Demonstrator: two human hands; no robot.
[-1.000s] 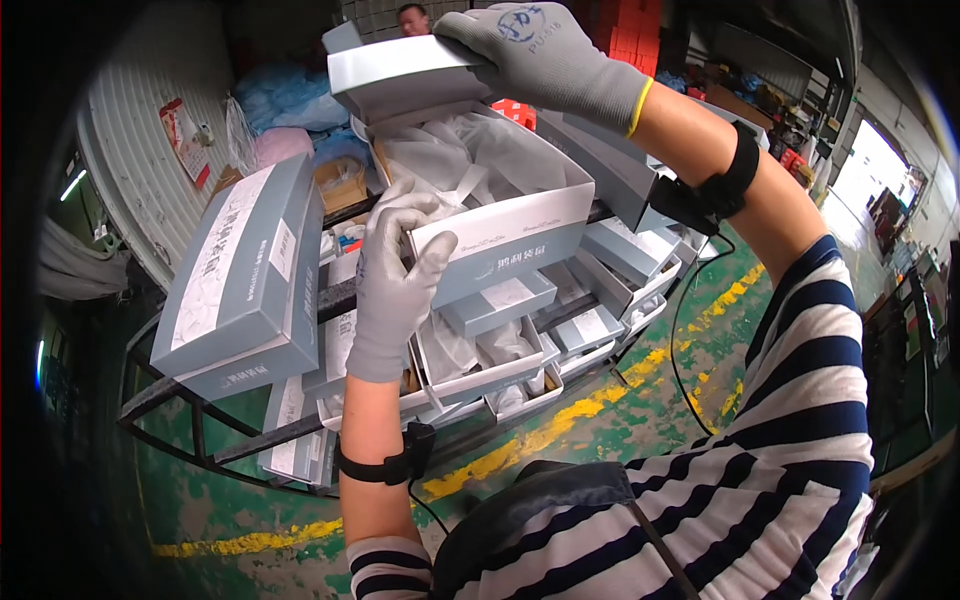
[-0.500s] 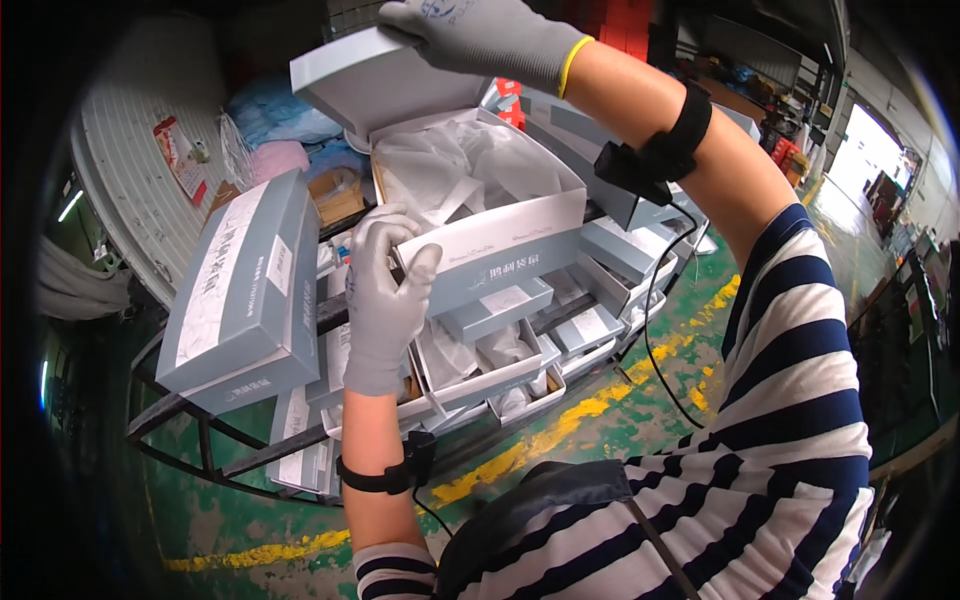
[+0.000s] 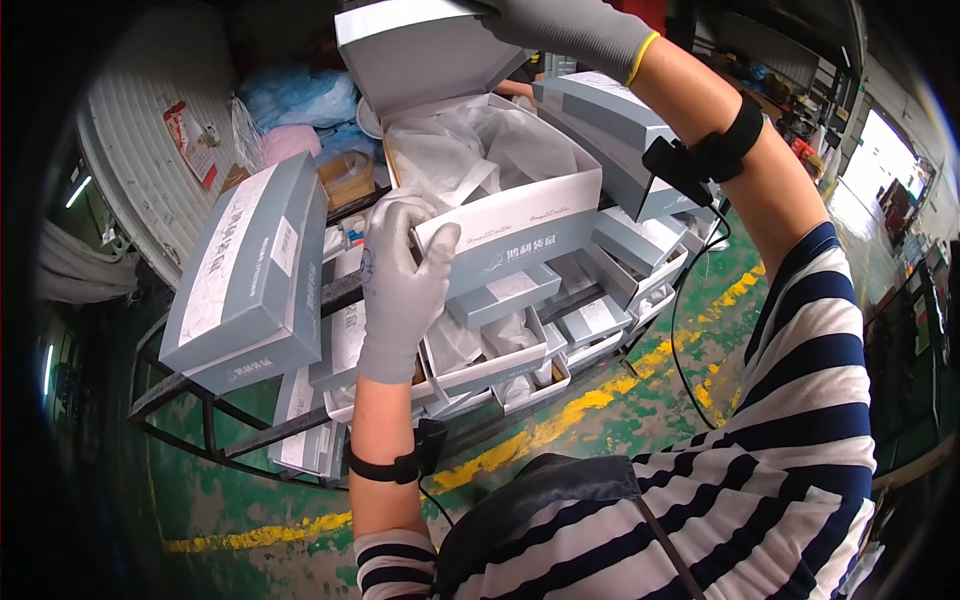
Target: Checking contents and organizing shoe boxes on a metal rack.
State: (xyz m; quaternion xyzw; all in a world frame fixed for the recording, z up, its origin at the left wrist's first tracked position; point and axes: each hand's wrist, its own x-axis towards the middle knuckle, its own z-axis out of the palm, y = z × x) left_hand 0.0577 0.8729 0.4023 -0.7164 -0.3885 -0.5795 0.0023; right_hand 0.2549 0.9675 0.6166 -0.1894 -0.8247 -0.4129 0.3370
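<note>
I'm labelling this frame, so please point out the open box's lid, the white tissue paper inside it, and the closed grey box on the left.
lid [image 3: 420, 55]: head view, on its pale inner face.
white tissue paper [image 3: 470, 150]: head view, on the crumpled middle.
closed grey box [image 3: 250, 270]: head view, on its top panel.

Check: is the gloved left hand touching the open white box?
Touching. The head view shows the left hand with its fingers wrapped over the front left corner of the open white box.
</note>
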